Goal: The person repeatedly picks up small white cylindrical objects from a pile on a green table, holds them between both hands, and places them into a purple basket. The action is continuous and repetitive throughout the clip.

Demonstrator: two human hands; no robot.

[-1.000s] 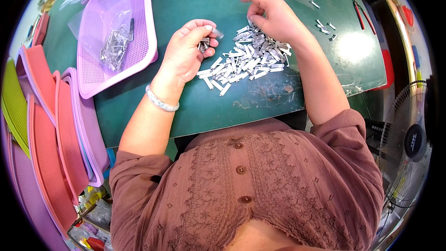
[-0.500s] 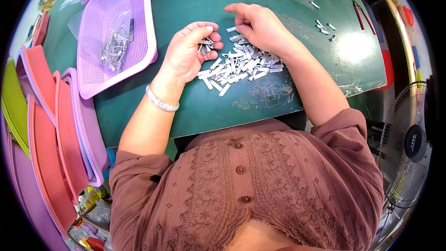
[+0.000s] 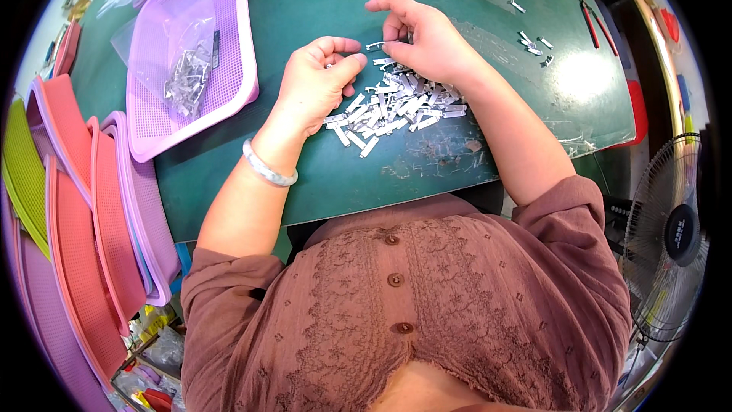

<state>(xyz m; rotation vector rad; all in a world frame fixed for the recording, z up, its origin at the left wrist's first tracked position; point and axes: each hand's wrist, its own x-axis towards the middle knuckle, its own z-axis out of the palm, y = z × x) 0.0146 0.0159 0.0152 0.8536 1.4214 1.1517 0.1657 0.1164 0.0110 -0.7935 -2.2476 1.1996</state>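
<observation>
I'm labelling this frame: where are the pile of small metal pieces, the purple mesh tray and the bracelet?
pile of small metal pieces (image 3: 396,103), head view, middle of the heap.
purple mesh tray (image 3: 232,46), head view, bare mesh floor.
bracelet (image 3: 267,172), head view, its band.

A counter (image 3: 320,175) lies before the person, with a pile of small metal clips (image 3: 393,103) at its middle. The left hand (image 3: 314,84) rests at the pile's left edge; the right hand (image 3: 427,42) sits at its far right side, forearm running back toward the body. Left of the hands, a mesh tray (image 3: 229,46) lies on the counter, with a plastic bag of clips (image 3: 187,69) in it. A few loose clips (image 3: 534,40) lie farther right, with pliers (image 3: 591,19) beyond them. Stacked trays (image 3: 84,214) stand off the counter's left edge. A fan (image 3: 671,236) stands at the right, below the counter's edge.
</observation>
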